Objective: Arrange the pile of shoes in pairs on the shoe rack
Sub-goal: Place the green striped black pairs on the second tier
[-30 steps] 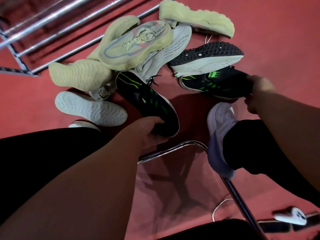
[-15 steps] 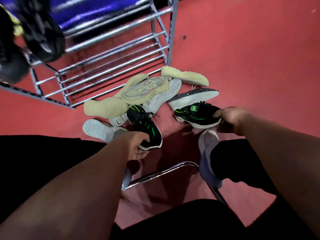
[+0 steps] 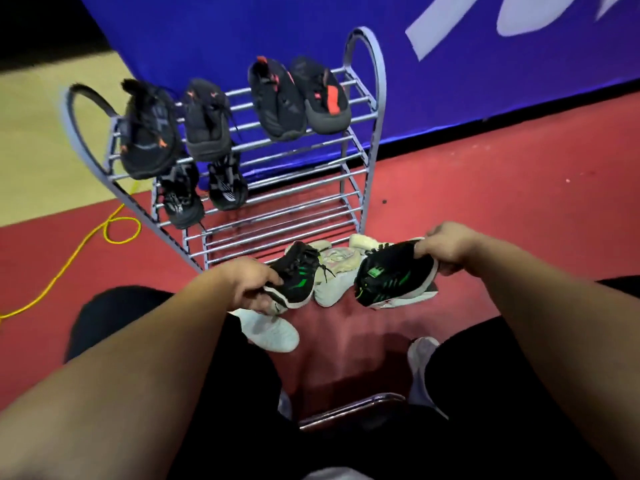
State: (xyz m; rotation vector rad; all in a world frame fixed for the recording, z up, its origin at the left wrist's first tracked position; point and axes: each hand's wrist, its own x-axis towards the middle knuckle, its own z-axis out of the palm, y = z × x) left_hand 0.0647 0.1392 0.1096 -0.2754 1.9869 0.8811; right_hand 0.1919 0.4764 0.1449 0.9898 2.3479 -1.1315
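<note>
My left hand [image 3: 251,284] grips the heel of a black shoe with green stripes [image 3: 299,273]. Its mate, a second black and green shoe [image 3: 393,273], is held at the heel by my right hand [image 3: 445,249]. Both are lifted above the pile of pale shoes [image 3: 337,268] on the red floor. The metal shoe rack [image 3: 360,157] stands beyond them. Its top shelf carries two pairs of black shoes, one with orange marks [image 3: 299,98] and one on the left [image 3: 173,128]. A black pair with white marks [image 3: 204,190] sits on the second shelf.
A white shoe [image 3: 272,332] lies on the floor by my left knee. A chrome chair frame [image 3: 349,408] curves between my legs. A yellow cable [image 3: 69,261] runs over the floor at left. A blue banner wall [image 3: 450,81] stands behind the rack.
Both hands have lifted the black and green shoes off the pile. My view has risen, so the whole rack with its shoes now shows.
</note>
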